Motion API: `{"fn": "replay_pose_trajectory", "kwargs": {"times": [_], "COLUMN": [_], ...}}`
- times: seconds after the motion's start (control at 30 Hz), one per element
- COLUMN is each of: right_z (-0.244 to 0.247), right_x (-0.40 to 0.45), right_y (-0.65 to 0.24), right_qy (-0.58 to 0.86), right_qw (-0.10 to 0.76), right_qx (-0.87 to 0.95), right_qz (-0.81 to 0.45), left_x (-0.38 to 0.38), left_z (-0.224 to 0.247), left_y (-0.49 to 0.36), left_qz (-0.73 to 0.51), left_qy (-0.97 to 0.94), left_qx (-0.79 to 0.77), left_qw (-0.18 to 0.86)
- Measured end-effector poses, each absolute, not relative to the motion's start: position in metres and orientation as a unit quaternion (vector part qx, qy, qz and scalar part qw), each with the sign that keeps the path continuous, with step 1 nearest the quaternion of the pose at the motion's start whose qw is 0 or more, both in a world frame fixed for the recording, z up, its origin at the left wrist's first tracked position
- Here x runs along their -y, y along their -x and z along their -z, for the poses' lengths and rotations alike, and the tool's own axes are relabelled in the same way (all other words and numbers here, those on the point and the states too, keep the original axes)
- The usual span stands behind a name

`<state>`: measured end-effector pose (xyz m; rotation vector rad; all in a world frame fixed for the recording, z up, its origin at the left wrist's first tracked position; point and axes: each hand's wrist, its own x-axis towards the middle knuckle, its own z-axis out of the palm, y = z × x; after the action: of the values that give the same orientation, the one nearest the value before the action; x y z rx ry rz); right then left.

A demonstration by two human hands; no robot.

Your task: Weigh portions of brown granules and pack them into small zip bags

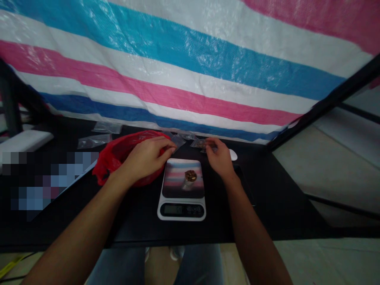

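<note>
I can see the left grip [147, 159] resting over a red plastic bag [117, 156], all crumpled on the counter [139, 221]. Its fingertips [173, 149] touch a clear plastic bag [178, 140], but I cannot tell if they pinch it. The right grip [219, 157] has its fingers on a small clear bag [201, 143] with brown bits inside. Between the two grips sits a white kitchen scale [181, 210] with a shiny top. A clear packet [189, 180] of brown bits stands up on that top, near the back. The numbers on the scale's screen are too blurry for me to read.
</note>
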<state>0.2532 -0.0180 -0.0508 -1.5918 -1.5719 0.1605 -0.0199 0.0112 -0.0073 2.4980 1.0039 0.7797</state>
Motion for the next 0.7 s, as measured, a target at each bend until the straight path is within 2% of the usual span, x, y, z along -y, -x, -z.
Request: {"fn": "replay_pose_trajectory", "kwargs": {"times": [0.1, 0.33, 0.43, 0.53, 0.7], "right_z": [0.048, 0.035, 0.037, 0.041, 0.034], "right_x": [0.003, -0.038, -0.050, -0.052, -0.031], "right_y": [-0.246, -0.222, -0.216, -0.216, -0.225], "right_qy": [0.656, 0.753, 0.762, 0.750, 0.670], "right_qw": [0.397, 0.207, 0.175, 0.214, 0.362], "right_qx": [0.640, 0.625, 0.624, 0.625, 0.643], "right_qz": [-0.056, 0.011, 0.018, 0.000, -0.079], "left_x": [-0.013, -0.017, -0.018, -0.018, -0.013], "left_z": [0.009, 0.012, 0.013, 0.013, 0.010], "left_y": [0.020, 0.022, 0.023, 0.023, 0.020], "left_qz": [-0.279, -0.282, -0.276, -0.279, -0.325], "left_qy": [-0.875, -0.872, -0.871, -0.871, -0.873], "left_qx": [-0.363, -0.366, -0.370, -0.367, -0.337], "left_qw": [0.160, 0.163, 0.169, 0.170, 0.139]}}
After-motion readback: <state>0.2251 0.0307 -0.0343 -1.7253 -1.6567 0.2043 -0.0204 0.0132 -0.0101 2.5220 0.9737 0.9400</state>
